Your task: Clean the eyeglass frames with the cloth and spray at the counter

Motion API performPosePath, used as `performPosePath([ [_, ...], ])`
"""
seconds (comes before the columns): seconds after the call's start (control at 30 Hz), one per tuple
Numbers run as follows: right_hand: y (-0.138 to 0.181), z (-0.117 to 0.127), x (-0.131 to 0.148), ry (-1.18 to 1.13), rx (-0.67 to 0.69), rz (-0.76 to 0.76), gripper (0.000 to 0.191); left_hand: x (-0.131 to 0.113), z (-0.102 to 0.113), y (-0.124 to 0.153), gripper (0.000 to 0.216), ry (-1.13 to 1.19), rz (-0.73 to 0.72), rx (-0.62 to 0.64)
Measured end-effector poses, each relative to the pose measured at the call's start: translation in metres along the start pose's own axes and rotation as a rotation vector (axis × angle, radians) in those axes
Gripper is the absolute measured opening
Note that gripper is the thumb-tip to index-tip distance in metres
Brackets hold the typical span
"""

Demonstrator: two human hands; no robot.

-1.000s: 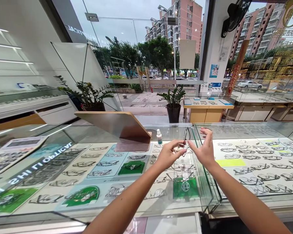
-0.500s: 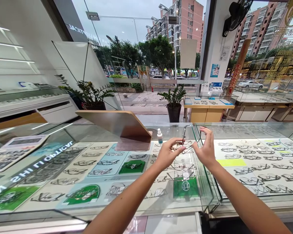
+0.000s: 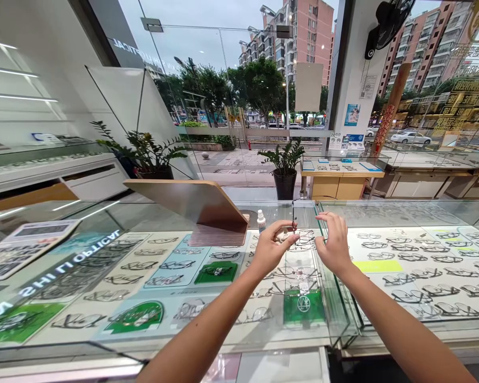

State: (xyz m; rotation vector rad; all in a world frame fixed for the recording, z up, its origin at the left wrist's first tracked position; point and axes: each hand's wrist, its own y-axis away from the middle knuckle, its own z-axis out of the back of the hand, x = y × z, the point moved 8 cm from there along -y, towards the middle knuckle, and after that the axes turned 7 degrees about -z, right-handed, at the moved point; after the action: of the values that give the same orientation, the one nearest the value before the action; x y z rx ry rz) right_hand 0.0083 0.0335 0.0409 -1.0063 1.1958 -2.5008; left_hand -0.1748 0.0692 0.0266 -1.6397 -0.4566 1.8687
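Note:
A pair of eyeglasses (image 3: 294, 215) with thin dark temples is held up over the glass display counter. My left hand (image 3: 272, 246) pinches it between thumb and fingers near the hinge. To the right, my right hand (image 3: 336, 242) is raised with thumb and fingertips apart, close to the glasses; nothing shows between them. The lenses are hard to separate from the frames lying in the case behind. Just left of the glasses stands a small white bottle (image 3: 261, 220) on the glass top.
Rows of spectacle frames (image 3: 410, 257) lie under glass on both sides. A tilted mirror (image 3: 183, 199) with a wooden edge stands on the counter at left. At far left lies a printed sheet (image 3: 30, 247). Beyond the counter is a potted plant (image 3: 285, 178).
My right hand has let go of the glasses' temple, its fingers now spread. The glasses have turned and shifted slightly left in my left hand.

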Motion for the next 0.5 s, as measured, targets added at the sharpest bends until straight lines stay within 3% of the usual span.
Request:
performPosePath([
  [0.17, 0.000, -0.007, 0.009, -0.223, 0.146, 0.006, 0.023, -0.007, -0.006, 0.001, 0.034, -0.032, -0.108, 0.061],
  [0.5, 0.005, -0.019, 0.001, -0.510, 0.222, -0.211, 0.021, -0.010, -0.014, 0.004, 0.031, -0.111, -0.154, 0.141],
])
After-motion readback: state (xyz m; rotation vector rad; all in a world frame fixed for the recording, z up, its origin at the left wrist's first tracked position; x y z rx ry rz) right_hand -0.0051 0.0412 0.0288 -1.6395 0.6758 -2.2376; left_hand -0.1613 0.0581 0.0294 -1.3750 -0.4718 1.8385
